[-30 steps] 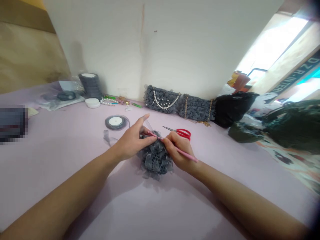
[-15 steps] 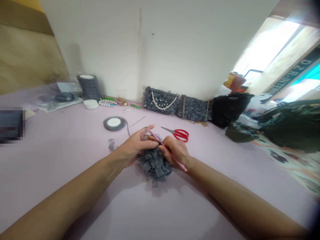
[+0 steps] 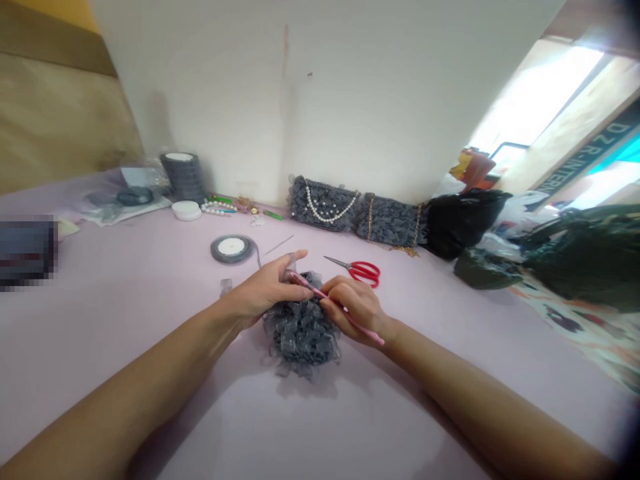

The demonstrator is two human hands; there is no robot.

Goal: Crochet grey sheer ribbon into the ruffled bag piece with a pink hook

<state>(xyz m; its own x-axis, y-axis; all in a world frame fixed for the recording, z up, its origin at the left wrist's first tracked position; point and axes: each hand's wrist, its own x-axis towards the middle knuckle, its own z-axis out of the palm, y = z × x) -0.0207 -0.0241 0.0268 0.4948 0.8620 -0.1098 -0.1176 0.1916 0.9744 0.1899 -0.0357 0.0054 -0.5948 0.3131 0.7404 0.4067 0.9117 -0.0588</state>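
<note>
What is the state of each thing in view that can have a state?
Slender pink tool: held in right hand, slanting
Ruffled grey piece: held by left hand
Ribbon roll: lying flat, partly unwound
Red scissors: lying flat, blades apparently closed
Stacked rolls: upright
Pearl-trimmed bag: open or shut, unclear
Chain-strap bag: likewise unclear

Spool [image 3: 231, 247] and scissors [image 3: 351, 266] behind ribbonwork [image 3: 303, 337]

My single view looks out from my head, forward and down, with the red scissors [image 3: 364, 272] close to its middle. Nearer than the scissors — close below the lens — come my left hand [image 3: 260, 292], right hand [image 3: 356, 308] and forearms [image 3: 175, 377]; beyond them it reaches the pale wall [image 3: 380, 87], wide enough for a sign [image 3: 593, 153] far right.
</note>
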